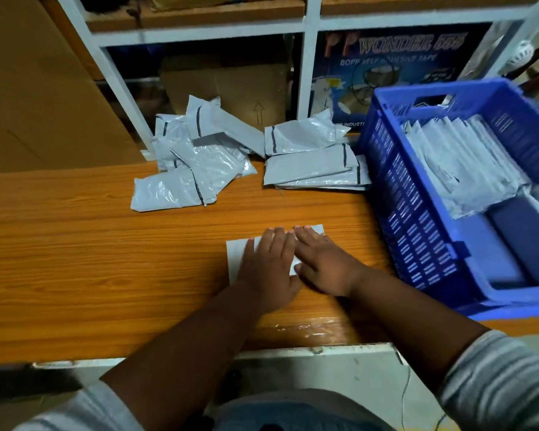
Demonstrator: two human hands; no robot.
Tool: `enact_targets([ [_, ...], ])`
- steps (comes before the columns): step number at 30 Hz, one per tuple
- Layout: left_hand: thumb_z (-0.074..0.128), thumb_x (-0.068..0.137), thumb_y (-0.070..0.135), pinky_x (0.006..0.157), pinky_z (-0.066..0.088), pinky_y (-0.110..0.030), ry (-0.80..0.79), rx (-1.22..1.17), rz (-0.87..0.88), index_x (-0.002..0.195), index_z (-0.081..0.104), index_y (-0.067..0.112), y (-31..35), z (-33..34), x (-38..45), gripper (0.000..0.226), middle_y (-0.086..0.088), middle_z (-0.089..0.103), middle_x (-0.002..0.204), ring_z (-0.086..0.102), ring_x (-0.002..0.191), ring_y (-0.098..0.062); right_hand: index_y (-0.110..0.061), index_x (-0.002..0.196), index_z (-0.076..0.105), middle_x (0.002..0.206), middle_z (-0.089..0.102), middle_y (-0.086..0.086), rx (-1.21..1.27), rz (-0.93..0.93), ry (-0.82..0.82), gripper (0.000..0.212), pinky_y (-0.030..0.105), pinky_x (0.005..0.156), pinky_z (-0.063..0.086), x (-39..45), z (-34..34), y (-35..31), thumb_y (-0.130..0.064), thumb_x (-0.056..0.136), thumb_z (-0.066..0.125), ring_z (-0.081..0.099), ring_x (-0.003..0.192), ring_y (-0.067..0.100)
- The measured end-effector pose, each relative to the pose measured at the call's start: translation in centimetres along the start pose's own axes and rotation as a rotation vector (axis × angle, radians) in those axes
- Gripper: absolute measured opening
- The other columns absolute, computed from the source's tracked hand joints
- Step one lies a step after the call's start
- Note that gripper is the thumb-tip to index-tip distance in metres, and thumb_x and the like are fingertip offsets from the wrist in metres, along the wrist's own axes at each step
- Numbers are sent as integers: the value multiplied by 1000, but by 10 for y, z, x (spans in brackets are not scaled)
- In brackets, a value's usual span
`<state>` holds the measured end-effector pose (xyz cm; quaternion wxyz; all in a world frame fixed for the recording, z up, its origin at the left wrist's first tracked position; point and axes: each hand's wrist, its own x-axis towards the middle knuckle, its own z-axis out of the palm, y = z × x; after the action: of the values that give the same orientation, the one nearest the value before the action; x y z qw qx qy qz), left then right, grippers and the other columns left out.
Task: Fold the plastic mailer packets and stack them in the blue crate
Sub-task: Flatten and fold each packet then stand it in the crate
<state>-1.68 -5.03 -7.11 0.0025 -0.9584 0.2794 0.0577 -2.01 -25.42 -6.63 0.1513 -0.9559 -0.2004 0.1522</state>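
Two hands lie flat, side by side, on one white mailer packet point(241, 250) near the front of the wooden worktop point(91, 259). The left hand point(269, 265) and the right hand point(322, 262) both press down with fingers point(279, 241) straight and released, grasping nothing. Behind them, a loose heap of grey mailer packets point(196, 157) rests against a white shelf frame point(307, 57), with a flatter pile of packets point(315, 160) just beside the blue crate point(417, 213). The crate sits at the worktop's right end, holding a row of folded packets point(461, 169).
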Motion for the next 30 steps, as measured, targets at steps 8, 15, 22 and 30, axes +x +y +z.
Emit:
enact_targets([
  [8,32,96,62,129,15,-64,11,-32,92,169,21,11,-6,24,6,90,-15,14,178,12,165,-35,-31,171,-5,177,-19,2,-156,254,4,75,63,128,-9,-15,17,0,-67,108,13,-17,164,26],
  [15,31,103,46,127,24,-60,97,-59,31,166,30,5,-38,26,-8,75,-17,23,175,22,162,-35,-20,170,19,180,3,7,-200,68,171,66,63,129,9,8,37,-38,-47,111,26,-4,166,27],
  [22,33,104,62,123,28,-68,96,-1,-53,165,34,4,-99,45,-43,84,-19,29,172,28,159,-39,-37,169,-9,178,-17,0,-135,297,69,78,54,131,-3,-21,23,12,-75,105,13,-16,164,26],
  [30,42,100,38,127,29,-60,117,-137,121,163,37,4,-46,17,-8,72,-19,34,170,30,159,-38,-16,169,25,176,21,12,-61,-68,232,70,55,131,19,26,13,-55,-33,107,51,13,164,32],
])
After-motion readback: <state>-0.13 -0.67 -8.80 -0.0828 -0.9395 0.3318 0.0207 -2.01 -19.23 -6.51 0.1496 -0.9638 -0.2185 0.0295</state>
